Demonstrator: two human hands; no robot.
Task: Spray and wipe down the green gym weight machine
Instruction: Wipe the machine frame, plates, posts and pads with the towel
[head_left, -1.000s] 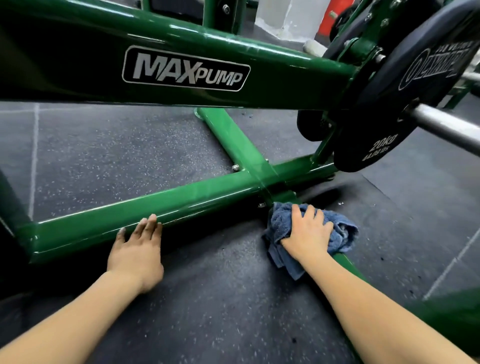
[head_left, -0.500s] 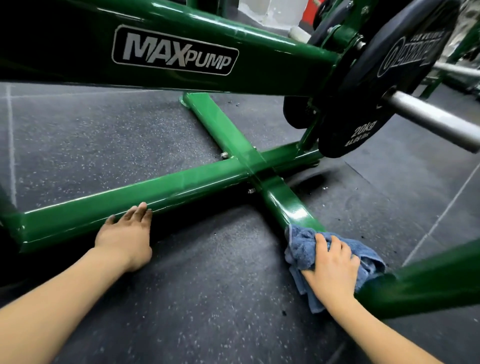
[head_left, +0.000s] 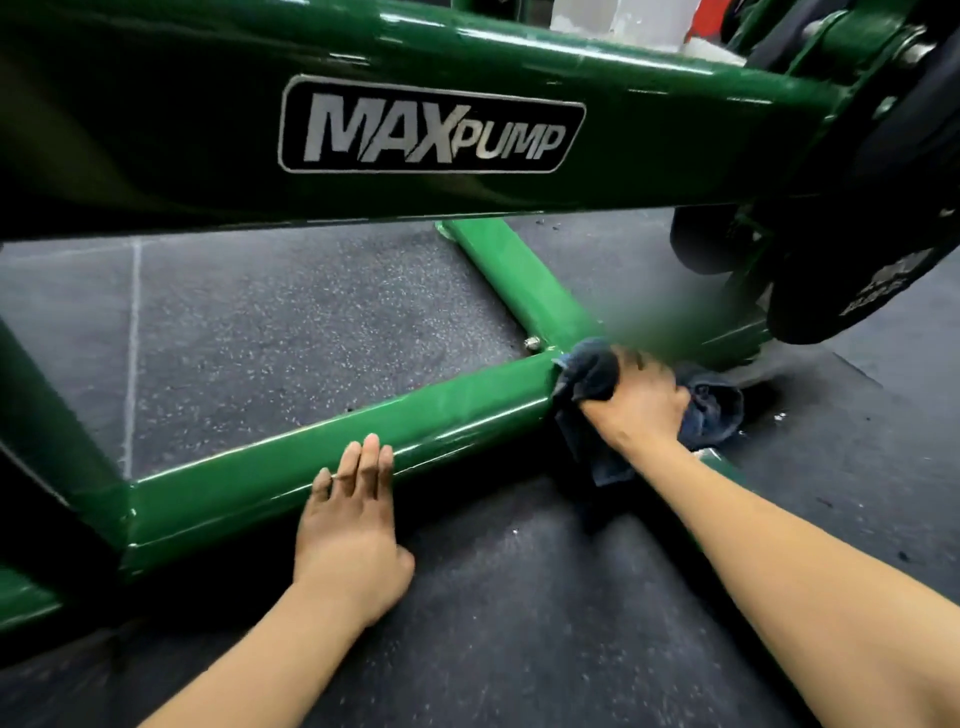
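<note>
The green weight machine (head_left: 649, 135) fills the upper frame, its floor bars crossing at centre right. There the right hand (head_left: 641, 400) grips a bunched blue cloth (head_left: 592, 374) against the joint. The left hand (head_left: 348, 535), lower centre, lies flat on the rubber floor (head_left: 519, 597), straight fingertips touching the low bar.

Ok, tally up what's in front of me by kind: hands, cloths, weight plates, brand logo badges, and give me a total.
Hands: 2, left hand flat on the floor, right hand gripping the cloth
Cloths: 1, blue cloth at the frame joint
Weight plates: 1 clearly seen, black weight plate
Logo badges: 1, MAXPUMP badge
Total: 5
</note>
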